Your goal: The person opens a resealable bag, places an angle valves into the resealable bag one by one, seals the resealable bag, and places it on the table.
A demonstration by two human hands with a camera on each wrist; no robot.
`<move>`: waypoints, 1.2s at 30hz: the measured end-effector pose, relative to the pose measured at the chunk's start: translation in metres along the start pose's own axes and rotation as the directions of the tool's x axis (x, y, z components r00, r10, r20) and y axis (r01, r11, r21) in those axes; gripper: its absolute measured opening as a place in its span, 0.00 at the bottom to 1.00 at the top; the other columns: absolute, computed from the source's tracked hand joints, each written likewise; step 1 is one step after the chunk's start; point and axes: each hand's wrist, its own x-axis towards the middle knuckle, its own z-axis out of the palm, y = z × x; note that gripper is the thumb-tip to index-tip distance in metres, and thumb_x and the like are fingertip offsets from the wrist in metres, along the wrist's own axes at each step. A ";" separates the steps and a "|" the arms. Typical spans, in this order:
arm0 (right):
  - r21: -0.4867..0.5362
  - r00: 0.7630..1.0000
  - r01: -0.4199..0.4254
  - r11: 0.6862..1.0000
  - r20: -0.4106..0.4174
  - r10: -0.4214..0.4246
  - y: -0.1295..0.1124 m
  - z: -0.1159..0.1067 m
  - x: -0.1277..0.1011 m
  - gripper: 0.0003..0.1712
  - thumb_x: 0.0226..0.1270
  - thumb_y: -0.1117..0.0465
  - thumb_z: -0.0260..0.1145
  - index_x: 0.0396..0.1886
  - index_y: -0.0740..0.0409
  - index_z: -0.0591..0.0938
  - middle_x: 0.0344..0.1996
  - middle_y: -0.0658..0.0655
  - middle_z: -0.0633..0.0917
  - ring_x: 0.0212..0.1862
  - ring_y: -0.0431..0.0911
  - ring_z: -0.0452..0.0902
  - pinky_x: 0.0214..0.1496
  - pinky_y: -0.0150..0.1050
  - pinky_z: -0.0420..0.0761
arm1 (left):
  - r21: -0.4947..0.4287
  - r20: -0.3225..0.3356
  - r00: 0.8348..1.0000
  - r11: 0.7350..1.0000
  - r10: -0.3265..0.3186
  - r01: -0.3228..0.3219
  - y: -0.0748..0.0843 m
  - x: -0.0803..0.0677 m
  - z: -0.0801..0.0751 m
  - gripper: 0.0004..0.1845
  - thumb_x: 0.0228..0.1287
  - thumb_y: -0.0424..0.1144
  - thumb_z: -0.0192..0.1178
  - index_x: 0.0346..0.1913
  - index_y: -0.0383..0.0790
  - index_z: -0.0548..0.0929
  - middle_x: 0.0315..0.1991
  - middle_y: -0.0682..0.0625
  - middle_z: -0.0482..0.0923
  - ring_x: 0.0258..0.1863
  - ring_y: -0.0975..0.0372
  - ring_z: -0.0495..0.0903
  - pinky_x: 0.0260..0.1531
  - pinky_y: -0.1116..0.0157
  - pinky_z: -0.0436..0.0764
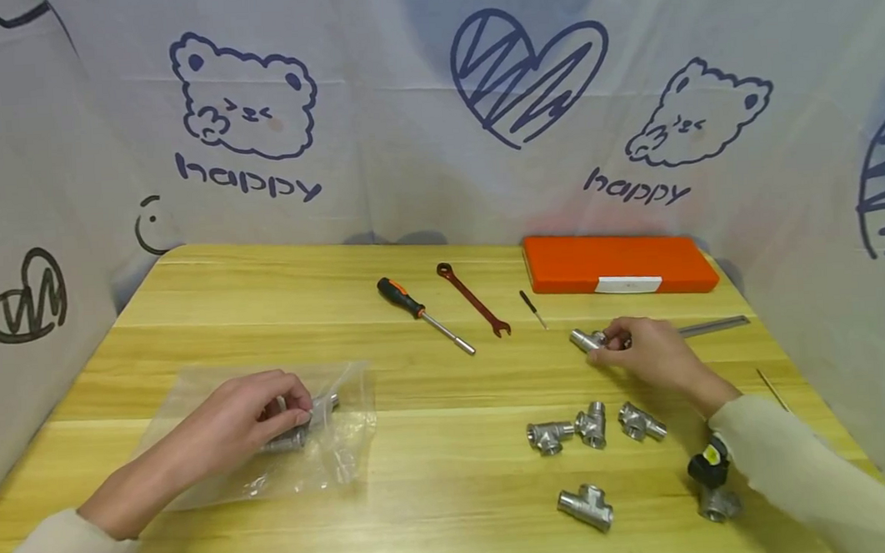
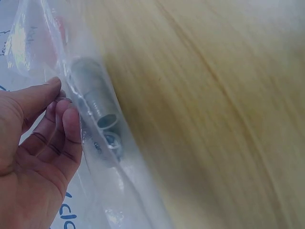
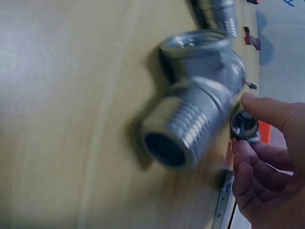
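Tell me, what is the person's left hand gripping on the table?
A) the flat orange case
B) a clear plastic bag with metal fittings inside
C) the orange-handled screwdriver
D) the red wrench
B: the left hand pinches the clear plastic bag, and a metal fitting shows through the film right by its fingertips, while the screwdriver, wrench and orange case lie untouched farther back.

Setting, as I read it from my feed: a makeshift workbench booth, not a true workshop. Wooden surface (image 1: 453, 476) screened on three sides by white cloth (image 1: 406, 145) printed with bears, hearts and "happy". Tools laid out: screwdriver (image 1: 424, 315), red wrench (image 1: 474, 298), orange case (image 1: 618, 264), steel ruler (image 1: 711, 325). Stock: metal pipe tees (image 1: 593, 426), clear plastic bag (image 1: 271, 436).
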 end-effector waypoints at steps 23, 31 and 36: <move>0.194 0.964 0.266 0.944 -0.021 -0.267 -0.113 0.034 0.004 0.18 0.69 0.57 0.80 0.54 0.61 0.89 0.39 0.51 0.90 0.40 0.42 0.83 0.45 0.36 0.86 | 0.000 0.004 1.000 1.000 0.005 -0.005 0.000 0.003 -0.001 0.03 0.77 0.42 0.69 0.44 0.48 0.87 0.38 0.64 0.84 0.34 0.73 0.79 0.33 0.69 0.82; 0.268 0.885 0.409 0.872 0.118 -0.451 -0.187 0.074 0.006 0.18 0.68 0.55 0.82 0.51 0.59 0.89 0.39 0.49 0.91 0.38 0.34 0.83 0.46 0.29 0.85 | -0.024 0.002 1.000 1.000 -0.011 0.011 0.001 0.001 0.000 0.03 0.77 0.41 0.69 0.45 0.47 0.87 0.37 0.63 0.84 0.33 0.73 0.79 0.32 0.69 0.82; 0.307 0.863 0.424 0.852 0.151 -0.483 -0.224 0.097 0.006 0.17 0.68 0.54 0.82 0.50 0.57 0.89 0.39 0.48 0.91 0.37 0.31 0.82 0.46 0.27 0.84 | -0.025 0.003 1.000 1.000 -0.012 0.012 0.002 0.001 -0.001 0.02 0.77 0.41 0.69 0.45 0.47 0.88 0.38 0.63 0.85 0.35 0.73 0.80 0.34 0.69 0.83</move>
